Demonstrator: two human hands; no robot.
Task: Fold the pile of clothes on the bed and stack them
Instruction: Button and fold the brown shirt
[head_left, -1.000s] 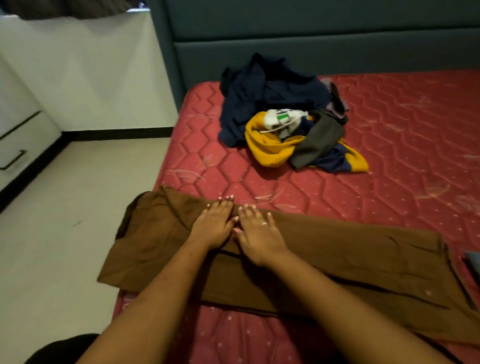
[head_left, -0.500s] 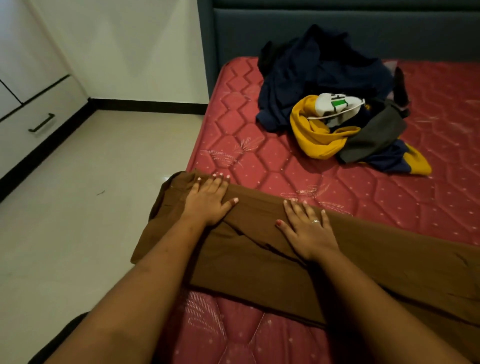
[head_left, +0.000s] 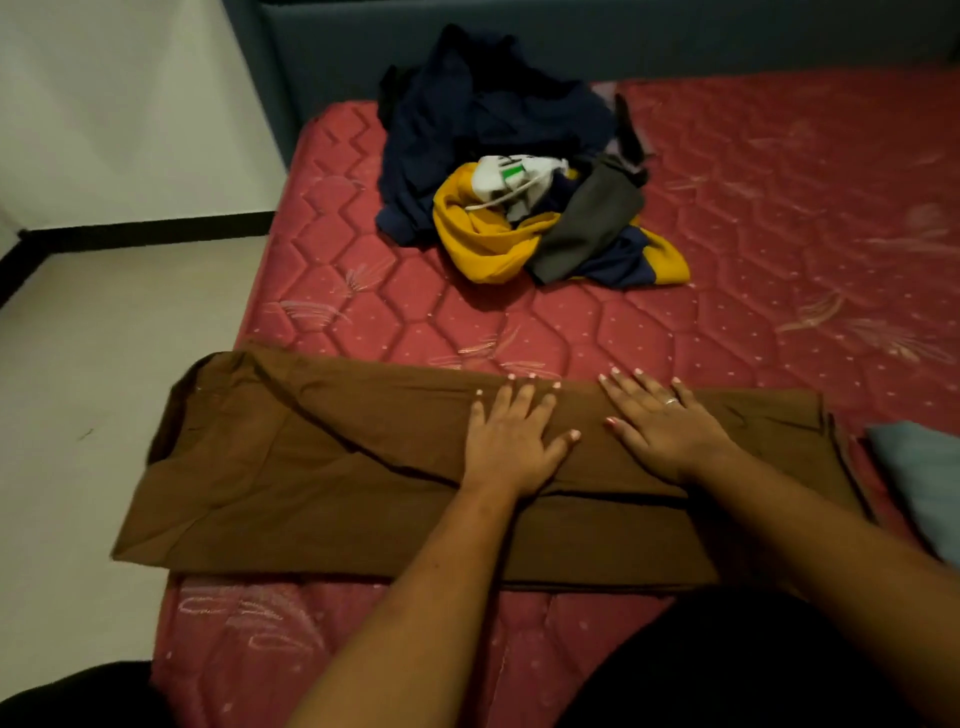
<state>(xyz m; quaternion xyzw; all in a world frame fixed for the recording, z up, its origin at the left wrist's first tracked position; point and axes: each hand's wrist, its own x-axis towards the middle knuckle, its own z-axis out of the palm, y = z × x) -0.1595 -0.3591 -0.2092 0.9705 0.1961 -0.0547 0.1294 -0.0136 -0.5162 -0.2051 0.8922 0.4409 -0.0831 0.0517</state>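
A brown garment (head_left: 311, 483) lies flat in a long folded band across the near part of the red mattress (head_left: 779, 208), its left end hanging past the bed's edge. My left hand (head_left: 511, 441) rests palm down on the garment near its middle, fingers spread. Beside it to the right, my right hand (head_left: 660, 426), with a ring on one finger, also presses flat on the cloth. Farther back lies a loose pile of clothes (head_left: 514, 171): navy, yellow, grey and white pieces tangled together.
A folded grey-blue cloth (head_left: 919, 478) lies at the right edge of the view, beside the brown garment. A dark teal headboard (head_left: 623, 41) runs along the back. Pale floor (head_left: 104, 389) and a white wall are on the left.
Both hands have slid to the right along the brown garment and now lie closer together. The view has shifted, so the garment's right end and the grey-blue cloth now show.
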